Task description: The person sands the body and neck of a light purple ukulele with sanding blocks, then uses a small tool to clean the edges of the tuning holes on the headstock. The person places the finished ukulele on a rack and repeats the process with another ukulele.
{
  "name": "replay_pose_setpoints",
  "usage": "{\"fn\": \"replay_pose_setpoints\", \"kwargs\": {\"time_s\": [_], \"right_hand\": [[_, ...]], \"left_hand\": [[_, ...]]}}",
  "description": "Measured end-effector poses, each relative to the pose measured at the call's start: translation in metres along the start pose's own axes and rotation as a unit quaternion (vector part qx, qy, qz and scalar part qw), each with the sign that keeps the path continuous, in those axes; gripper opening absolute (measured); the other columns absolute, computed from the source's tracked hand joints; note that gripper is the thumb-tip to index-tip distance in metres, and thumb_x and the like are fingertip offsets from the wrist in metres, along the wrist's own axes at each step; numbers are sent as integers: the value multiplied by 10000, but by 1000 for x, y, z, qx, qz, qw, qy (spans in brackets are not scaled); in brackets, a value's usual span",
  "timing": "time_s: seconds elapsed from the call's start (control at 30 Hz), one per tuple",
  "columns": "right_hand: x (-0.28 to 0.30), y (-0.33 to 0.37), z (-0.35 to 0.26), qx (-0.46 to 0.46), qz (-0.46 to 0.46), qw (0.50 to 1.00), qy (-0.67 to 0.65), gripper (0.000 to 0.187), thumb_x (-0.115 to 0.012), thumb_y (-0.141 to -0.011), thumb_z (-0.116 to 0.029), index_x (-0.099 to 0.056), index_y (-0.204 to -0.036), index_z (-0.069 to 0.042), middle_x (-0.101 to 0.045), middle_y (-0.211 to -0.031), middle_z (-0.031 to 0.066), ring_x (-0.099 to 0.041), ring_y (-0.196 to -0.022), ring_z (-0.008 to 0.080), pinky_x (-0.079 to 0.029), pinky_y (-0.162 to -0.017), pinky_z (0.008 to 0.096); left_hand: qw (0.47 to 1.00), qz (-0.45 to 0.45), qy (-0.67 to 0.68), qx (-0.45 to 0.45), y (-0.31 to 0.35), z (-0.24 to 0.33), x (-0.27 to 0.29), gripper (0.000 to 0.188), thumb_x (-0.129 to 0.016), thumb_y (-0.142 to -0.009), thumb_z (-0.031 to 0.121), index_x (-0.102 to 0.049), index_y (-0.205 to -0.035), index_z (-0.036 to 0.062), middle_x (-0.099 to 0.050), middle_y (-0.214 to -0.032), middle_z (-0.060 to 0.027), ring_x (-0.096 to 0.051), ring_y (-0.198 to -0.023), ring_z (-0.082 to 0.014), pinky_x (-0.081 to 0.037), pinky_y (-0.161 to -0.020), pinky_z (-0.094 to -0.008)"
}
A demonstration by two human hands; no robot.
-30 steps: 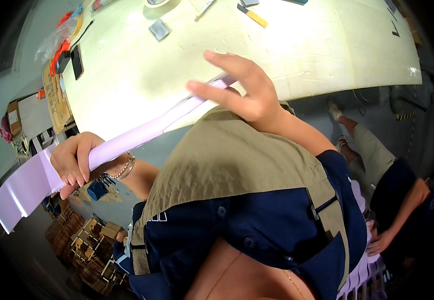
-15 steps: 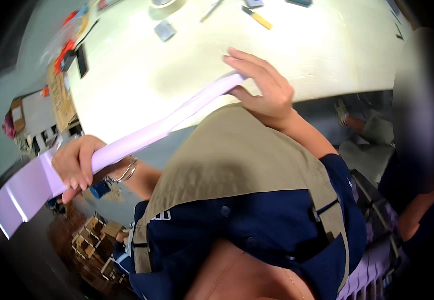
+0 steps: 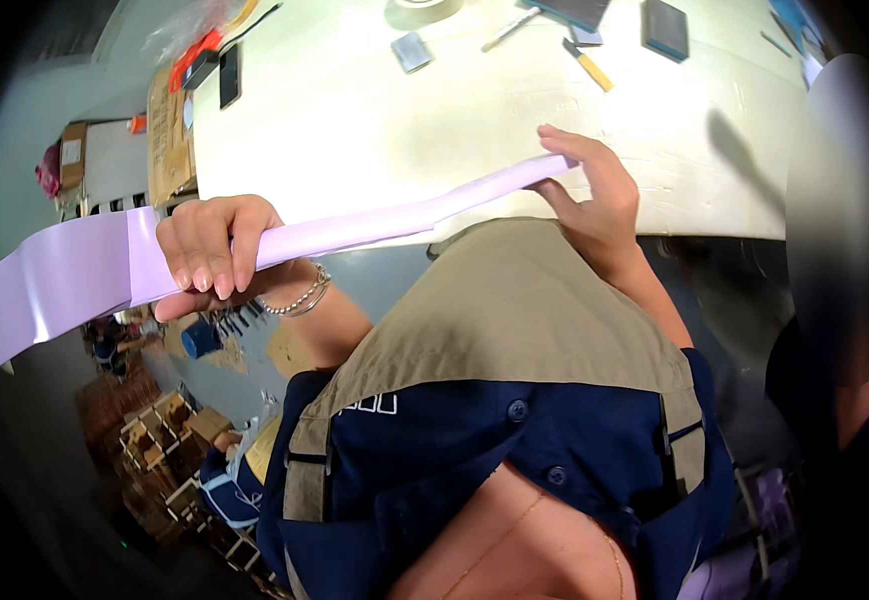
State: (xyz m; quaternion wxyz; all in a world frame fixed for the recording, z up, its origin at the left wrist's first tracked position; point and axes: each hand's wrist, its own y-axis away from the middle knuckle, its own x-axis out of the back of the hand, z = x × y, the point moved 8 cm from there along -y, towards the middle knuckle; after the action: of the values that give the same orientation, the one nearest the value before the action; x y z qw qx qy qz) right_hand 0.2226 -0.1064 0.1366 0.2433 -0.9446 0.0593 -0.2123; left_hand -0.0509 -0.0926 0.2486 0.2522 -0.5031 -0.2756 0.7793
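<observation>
A long, glossy lilac strip [image 3: 365,226] is held across in front of me, above the near edge of the white table; its material I cannot make out for certain. My left hand [image 3: 217,245] wraps round it, fingers on top and thumb below. Beyond that hand the strip widens into a broad, curved flap on the left. At the other end my right hand [image 3: 603,205] pinches the narrow tip between thumb and fingers. The strip looks folded or layered along its length, with a loose edge near its middle.
On the white table [image 3: 355,140] lie a small grey block [image 3: 412,53], a white pen-like tool [image 3: 511,28], a yellow-handled tool [image 3: 589,66], a dark block [image 3: 665,30] and a phone [image 3: 230,76]. Cardboard [image 3: 170,140] stands at the left. A blurred person [image 3: 840,250] is close on my right.
The strip has swung nearer to level, its left end rising. Both hands keep their hold on it. The view has shifted, so the table things sit farther right.
</observation>
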Motion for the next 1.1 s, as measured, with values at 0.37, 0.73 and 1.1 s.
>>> {"fn": "replay_pose_setpoints", "kwargs": {"time_s": [0.37,0.73,1.1], "right_hand": [[16,70,-96,255,27,963,78,197,-673,-795,-193,-645,-929,-52,-648,-832,47,-636,-771,226,-529,-699,315],[-66,222,-88,-138,412,511,-742,467,-718,-793,-259,-542,-1180,-67,-584,-1152,69,-509,-1163,225,-413,-1006,387],[-64,437,-199,43,722,550,-417,365,-736,-723,-407,-569,-951,-175,-551,-1107,-49,-414,-1264,219,-362,-1045,479]], "left_hand": [[977,-30,-90,192,-4,-100,10,217,-693,-824,223,-511,-880,118,-492,-865,0,-540,-862,-123,-405,-991,-345],[860,-165,87,475,127,-167,-75,214,-669,-823,85,-456,-849,92,-472,-845,-24,-551,-840,-163,-350,-1046,-475],[583,-205,240,748,311,-145,-212,215,-683,-802,60,-503,-915,32,-573,-992,-99,-566,-1052,-235,-432,-958,-378]]}}
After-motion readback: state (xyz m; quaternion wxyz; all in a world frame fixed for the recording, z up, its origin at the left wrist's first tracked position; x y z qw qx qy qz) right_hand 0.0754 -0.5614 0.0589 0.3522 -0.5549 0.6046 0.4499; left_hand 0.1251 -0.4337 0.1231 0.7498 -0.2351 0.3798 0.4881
